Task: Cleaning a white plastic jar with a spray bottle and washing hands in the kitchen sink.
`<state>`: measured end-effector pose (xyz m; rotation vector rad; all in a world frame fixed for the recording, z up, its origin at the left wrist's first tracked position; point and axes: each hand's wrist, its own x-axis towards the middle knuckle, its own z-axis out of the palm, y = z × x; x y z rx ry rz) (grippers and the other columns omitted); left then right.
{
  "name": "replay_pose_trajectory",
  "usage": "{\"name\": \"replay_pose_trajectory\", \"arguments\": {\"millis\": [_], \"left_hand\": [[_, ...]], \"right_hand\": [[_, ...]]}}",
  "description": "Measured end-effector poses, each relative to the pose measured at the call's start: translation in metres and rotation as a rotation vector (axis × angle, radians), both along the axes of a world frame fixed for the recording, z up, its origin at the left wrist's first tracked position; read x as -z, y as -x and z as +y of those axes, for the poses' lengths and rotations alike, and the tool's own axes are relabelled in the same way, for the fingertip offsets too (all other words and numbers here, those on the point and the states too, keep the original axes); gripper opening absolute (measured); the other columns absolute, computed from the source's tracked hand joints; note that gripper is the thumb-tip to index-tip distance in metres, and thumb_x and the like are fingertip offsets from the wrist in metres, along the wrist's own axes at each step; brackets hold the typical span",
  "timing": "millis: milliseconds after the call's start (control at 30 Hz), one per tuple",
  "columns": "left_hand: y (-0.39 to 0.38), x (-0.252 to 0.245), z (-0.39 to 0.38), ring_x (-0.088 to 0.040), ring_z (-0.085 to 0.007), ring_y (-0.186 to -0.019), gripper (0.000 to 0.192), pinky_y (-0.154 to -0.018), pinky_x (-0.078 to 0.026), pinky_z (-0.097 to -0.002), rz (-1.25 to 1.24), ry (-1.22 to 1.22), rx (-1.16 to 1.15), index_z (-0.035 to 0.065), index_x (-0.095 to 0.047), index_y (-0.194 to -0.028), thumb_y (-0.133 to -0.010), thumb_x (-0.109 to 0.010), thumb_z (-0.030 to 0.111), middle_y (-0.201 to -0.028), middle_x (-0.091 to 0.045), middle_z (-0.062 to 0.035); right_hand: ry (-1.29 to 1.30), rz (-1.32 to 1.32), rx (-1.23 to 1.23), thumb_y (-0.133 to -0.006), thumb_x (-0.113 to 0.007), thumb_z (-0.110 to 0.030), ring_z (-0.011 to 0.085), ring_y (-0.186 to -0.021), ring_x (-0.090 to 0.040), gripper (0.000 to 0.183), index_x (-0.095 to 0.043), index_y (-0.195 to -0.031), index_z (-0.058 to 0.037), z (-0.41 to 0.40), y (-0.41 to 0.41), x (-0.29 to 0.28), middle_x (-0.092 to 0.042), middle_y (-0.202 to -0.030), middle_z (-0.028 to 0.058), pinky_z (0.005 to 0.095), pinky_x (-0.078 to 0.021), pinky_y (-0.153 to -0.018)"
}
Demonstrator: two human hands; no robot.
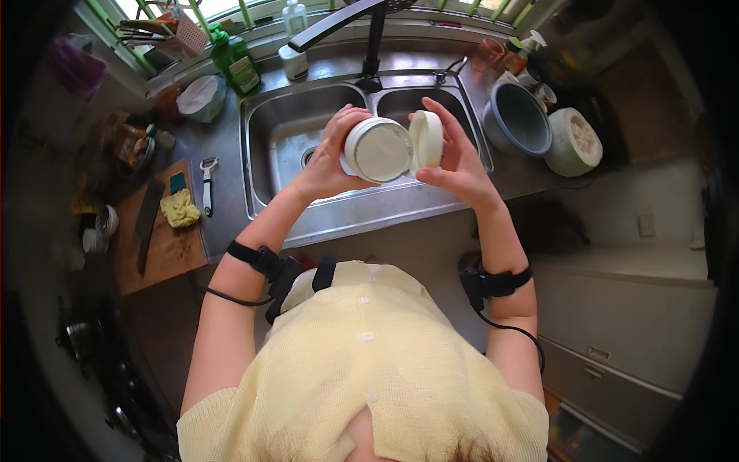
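Observation:
Above the front of the double-bowl steel sink point(288, 138), my left hand point(329, 153) grips a round white plastic jar point(381, 151). The jar's mouth faces up towards me and shows a pale white surface inside its rim. My right hand point(456, 156) holds a white screw lid point(428, 138) by its edge, tilted on its side at the jar's right rim. The lid's hollow inner side faces the jar. Whether lid and jar touch is hard to tell. The fingers behind the jar are partly hidden.
A black faucet point(372, 63) stands behind the sink. Left are a green soap bottle point(236, 66), a peeler point(208, 187) and a cutting board point(173, 248) with a cleaver point(149, 219) and a yellow cloth point(180, 208). Right are a grey-blue basin point(518, 121) and a cut winter melon point(557, 153).

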<state>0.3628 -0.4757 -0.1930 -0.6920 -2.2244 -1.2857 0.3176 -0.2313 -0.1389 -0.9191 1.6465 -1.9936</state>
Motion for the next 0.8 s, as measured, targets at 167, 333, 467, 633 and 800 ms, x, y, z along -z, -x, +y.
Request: {"name": "replay_pose_trajectory", "arguments": {"millis": [167,333,467,633,800], "left_hand": [[0.002,0.002,0.017,-0.041,-0.0310,-0.131,0.098,-0.118,-0.020,-0.0504,0.008,0.016,-0.030,0.0157,-0.039,-0.135,-0.053,-0.091,0.019,-0.131,-0.049,-0.0080],[0.002,0.005,0.029,-0.043,-0.0296,-0.130,0.099,-0.116,-0.025,-0.0462,-0.029,0.058,-0.091,0.0159,-0.038,-0.137,-0.054,-0.091,0.017,-0.132,-0.049,-0.0088],[-0.006,0.004,0.039,-0.044,-0.0271,-0.129,0.100,-0.112,-0.033,-0.0410,-0.243,-0.082,-0.039,0.0162,-0.037,-0.138,-0.054,-0.091,0.015,-0.133,-0.048,-0.0082],[-0.009,0.005,0.047,-0.049,-0.0242,-0.124,0.100,-0.107,-0.039,-0.0367,-0.370,-0.151,-0.010,0.0152,-0.036,-0.139,-0.055,-0.091,0.012,-0.134,-0.047,-0.0068],[-0.010,0.003,0.048,-0.045,-0.0304,-0.128,0.096,-0.109,-0.035,-0.0439,-0.336,0.002,-0.108,0.0139,-0.041,-0.135,-0.054,-0.091,0.020,-0.133,-0.048,-0.0093]], "right_hand": [[-0.194,0.288,0.043,-0.069,-0.085,-0.014,0.0193,-0.115,-0.053,0.095,-0.032,-0.148,-0.0110,0.016,0.004,-0.005,-0.045,-0.133,0.0078,0.0318,-0.0473,-0.094],[-0.321,0.580,0.091,-0.065,-0.086,-0.018,0.0226,-0.113,-0.051,0.095,-0.037,-0.145,-0.0109,0.021,0.004,-0.010,-0.045,-0.131,0.0112,0.0317,-0.0482,-0.087],[-0.261,0.477,0.065,-0.065,-0.086,-0.018,0.0206,-0.110,-0.053,0.094,-0.037,-0.145,-0.0112,0.027,0.012,0.001,-0.047,-0.129,0.0110,0.0307,-0.0491,-0.085],[-0.087,0.085,-0.051,-0.067,-0.086,-0.017,0.0151,-0.102,-0.056,0.095,-0.035,-0.147,-0.0116,0.038,0.023,0.013,-0.047,-0.129,0.0113,0.0282,-0.0500,-0.085],[-0.266,0.270,-0.064,-0.065,-0.086,-0.018,0.0227,-0.108,-0.056,0.094,-0.037,-0.145,-0.0121,0.039,0.022,0.006,-0.047,-0.130,0.0140,0.0327,-0.0500,-0.088]]}}
